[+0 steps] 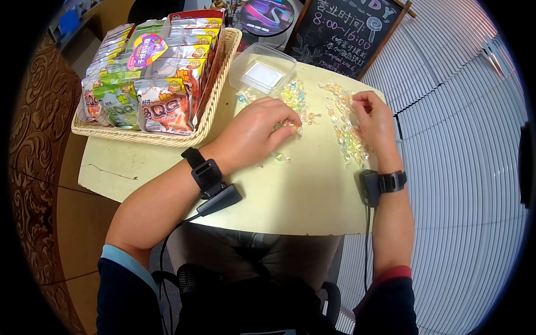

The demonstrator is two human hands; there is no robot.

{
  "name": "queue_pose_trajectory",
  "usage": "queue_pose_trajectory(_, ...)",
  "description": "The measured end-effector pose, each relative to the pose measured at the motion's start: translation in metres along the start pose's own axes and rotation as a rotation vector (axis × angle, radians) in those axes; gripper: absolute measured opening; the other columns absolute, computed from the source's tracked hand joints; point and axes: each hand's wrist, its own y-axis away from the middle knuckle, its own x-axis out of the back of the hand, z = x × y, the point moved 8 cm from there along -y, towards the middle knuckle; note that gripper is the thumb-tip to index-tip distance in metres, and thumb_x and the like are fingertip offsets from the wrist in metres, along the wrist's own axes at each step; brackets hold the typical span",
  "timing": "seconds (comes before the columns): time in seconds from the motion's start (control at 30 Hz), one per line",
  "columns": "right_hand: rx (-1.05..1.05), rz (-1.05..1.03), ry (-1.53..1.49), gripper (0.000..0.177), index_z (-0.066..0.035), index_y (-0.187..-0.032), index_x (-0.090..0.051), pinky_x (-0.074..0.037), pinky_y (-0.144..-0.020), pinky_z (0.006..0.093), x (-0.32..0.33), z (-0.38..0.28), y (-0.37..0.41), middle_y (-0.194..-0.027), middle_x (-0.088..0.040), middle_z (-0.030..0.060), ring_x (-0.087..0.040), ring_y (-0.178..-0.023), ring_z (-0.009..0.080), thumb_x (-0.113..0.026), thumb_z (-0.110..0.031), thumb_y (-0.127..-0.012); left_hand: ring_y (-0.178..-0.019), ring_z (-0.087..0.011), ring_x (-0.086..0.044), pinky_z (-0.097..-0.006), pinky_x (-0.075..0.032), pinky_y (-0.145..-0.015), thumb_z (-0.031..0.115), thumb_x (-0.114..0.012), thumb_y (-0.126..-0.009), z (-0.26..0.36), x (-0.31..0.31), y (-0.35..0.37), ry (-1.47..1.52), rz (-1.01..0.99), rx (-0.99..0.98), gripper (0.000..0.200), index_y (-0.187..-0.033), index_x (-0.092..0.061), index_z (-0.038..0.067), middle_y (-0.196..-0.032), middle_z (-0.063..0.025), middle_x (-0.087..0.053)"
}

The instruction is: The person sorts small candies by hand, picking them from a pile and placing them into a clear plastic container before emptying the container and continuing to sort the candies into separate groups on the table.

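Note:
Small candies in clear twist wrappers lie in two groups on the pale yellow table (268,206). My left hand (254,134) reaches over the left group of candies (293,95), its fingers curled together around a wrapped candy (297,130) at the tips. A few loose candies (282,158) lie just below that hand. At the right, my right hand (375,123) is beside the longer strip of candies (349,137). Its thumb and fingers are pinched together, and whatever is between them is hidden. A clear plastic box (282,56) with a white label stands behind the left group.
A wicker basket (223,72) filled with candy packets (164,106) occupies the table's left back. Behind the table stand a chalkboard (340,36) and a round dark package (267,17). White blinds (463,195) border the right side. Cables hang from both black wrist straps.

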Motion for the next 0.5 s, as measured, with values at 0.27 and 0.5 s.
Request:
queue_pose_trajectory(0.27, 0.014, -0.01, 0.021, 0.021, 0.0, -0.114, -0.075, -0.057, -0.078, 0.0339, 0.003, -0.009, 0.003, -0.094, -0.077, 0.0127, -0.072, -0.082, 0.0224, -0.071, -0.014, -0.099, -0.109, -0.0354, -0.067, -0.0453, -0.051, -0.103, 0.009, -0.071, -0.096, -0.001, 0.001, 0.001, -0.022, 0.007, -0.048, 0.017, -0.112, -0.072, 0.004, -0.105, -0.0147, -0.072)
queue_pose_trajectory(0.5, 0.54, -0.302, -0.075, 0.016, -0.006, -0.106, -0.078, -0.058, -0.078, 0.0372, -0.035, -0.099, 0.052, -0.091, -0.075, 0.0101, -0.07, -0.083, 0.0272, -0.079, -0.014, -0.092, -0.103, -0.026, -0.069, -0.0367, -0.054, -0.093, 0.012, -0.067, -0.1, 0.0, 0.018, 0.0, 0.083, 0.1, 0.143, 0.017, -0.114, -0.068, 0.001, -0.106, -0.0125, -0.072)
